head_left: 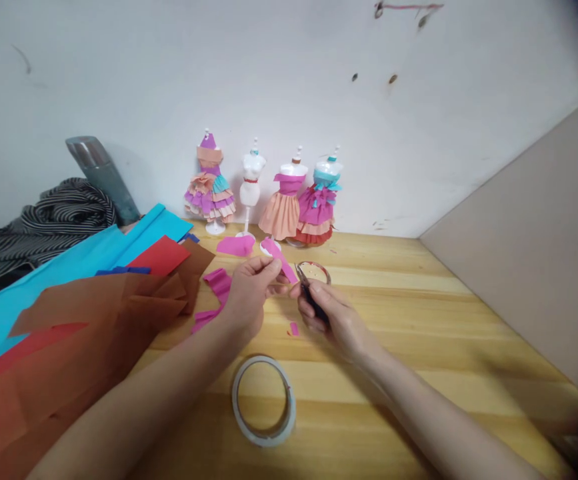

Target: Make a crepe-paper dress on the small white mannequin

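My left hand pinches a narrow pink crepe paper strip between thumb and fingers, above the wooden table. Closed around the black handles of small scissors is my right hand, just to the right of the strip. The metal blades point up and away, close to the strip's end; I cannot tell whether they touch it. More pink crepe paper lies crumpled beside my left hand, and another pink piece rests farther back. A tiny pink scrap sits below my hands.
Along the wall stand a bare white mini mannequin and three dressed ones, including a layered purple dress. A tape roll lies in front. Brown paper and blue paper cover the left, beside a striped cloth and a bottle.
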